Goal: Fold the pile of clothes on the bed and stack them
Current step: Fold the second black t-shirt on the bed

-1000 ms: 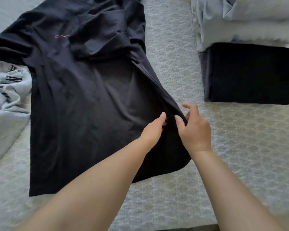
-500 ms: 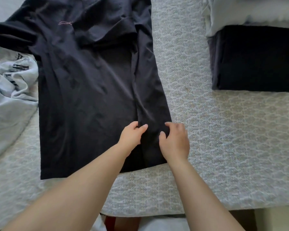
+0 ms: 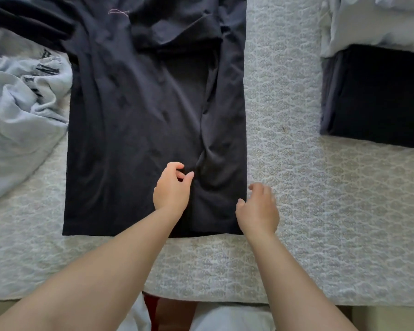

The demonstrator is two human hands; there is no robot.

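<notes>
Under left hand, black shirt, unheld

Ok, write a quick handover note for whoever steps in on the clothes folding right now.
Left hand: loosely curled over the black shirt, holding nothing.
Right hand: relaxed at the shirt's right edge, holding nothing.
Shirt lies flat on the bed, its right side folded in.
Done: folded dark garment lies at far right, beside folded pale items.
Left: finish folding the shirt, stack it, then fold the crumpled light garment at left.
</notes>
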